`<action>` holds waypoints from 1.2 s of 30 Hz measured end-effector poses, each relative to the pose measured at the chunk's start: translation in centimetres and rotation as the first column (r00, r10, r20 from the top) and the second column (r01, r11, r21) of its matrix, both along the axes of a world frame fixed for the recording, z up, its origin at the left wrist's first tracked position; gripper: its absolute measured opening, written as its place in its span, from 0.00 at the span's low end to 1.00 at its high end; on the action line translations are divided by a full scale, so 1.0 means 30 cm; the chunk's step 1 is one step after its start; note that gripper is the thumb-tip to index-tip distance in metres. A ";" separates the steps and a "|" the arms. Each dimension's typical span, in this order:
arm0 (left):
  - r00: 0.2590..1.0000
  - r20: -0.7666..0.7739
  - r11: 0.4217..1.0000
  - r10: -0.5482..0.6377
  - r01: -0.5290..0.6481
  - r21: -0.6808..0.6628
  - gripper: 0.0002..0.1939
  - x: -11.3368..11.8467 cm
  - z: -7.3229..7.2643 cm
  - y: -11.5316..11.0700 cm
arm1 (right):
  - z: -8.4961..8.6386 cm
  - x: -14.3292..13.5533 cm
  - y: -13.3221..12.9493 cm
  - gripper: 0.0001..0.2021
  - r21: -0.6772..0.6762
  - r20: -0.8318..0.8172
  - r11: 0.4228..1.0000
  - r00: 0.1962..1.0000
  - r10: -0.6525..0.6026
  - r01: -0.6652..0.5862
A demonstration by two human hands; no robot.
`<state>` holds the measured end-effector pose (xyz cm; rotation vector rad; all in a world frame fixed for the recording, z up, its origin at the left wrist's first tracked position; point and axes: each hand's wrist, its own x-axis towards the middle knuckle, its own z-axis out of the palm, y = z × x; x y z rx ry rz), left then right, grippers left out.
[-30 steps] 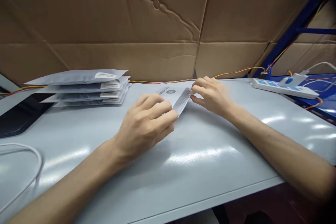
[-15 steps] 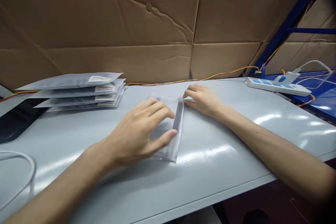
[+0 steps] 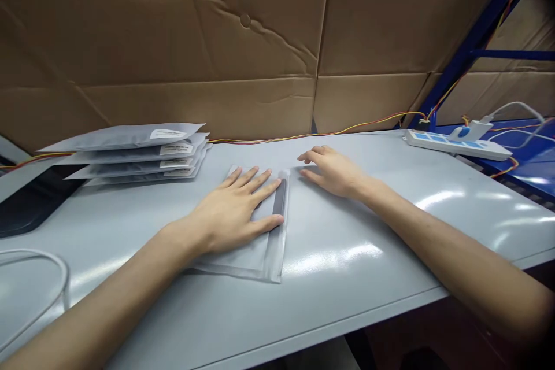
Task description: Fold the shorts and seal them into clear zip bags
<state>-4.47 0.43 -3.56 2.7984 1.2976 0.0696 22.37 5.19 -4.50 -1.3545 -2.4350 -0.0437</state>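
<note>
My left hand lies flat with spread fingers on a frosted plastic bag on the grey table. Something dark shows through the bag near its right edge, where a clear strip runs along the side. Just right of the bag, my right hand hovers at or just over the tabletop, fingers slightly bent and apart, holding nothing. At the back left is a stack of similar frosted bags with white printed labels on their right ends.
A dark flat object lies partly beneath the stack. A white cable curls at the left. On the right sits a white power strip with a plugged-in charger. Cardboard stands behind the grey table.
My left hand has flattened onto the bag, which now lies lower and a bit further left. My right hand has come away from the bag's edge.
</note>
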 end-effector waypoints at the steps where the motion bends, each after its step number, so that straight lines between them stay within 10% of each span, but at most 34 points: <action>1: 1.000 -0.007 1.000 0.009 -0.009 -0.007 0.41 0.000 -0.001 0.000 | 0.000 -0.001 -0.002 0.16 -0.003 -0.003 1.000 1.000 -0.006 0.006; 10: 0.991 -0.055 0.991 0.122 -0.125 -0.040 0.44 0.009 0.034 -0.018 | 0.001 0.007 -0.006 0.15 -0.054 -0.032 0.998 0.999 -0.039 0.037; 25: 0.869 0.127 0.871 0.478 -0.488 0.057 0.16 -0.141 0.041 0.062 | 0.007 0.027 -0.004 0.13 -0.062 -0.074 0.995 0.994 -0.084 0.080; 33: 0.885 0.270 0.920 0.379 -0.393 -0.002 0.09 -0.134 0.101 0.050 | 0.013 0.032 0.005 0.14 -0.081 -0.089 0.993 0.991 -0.095 0.088; 36: 0.847 0.436 0.946 0.305 -0.324 -0.032 0.17 -0.277 0.109 0.124 | 0.017 0.035 0.007 0.14 -0.093 -0.084 0.991 0.991 -0.102 0.094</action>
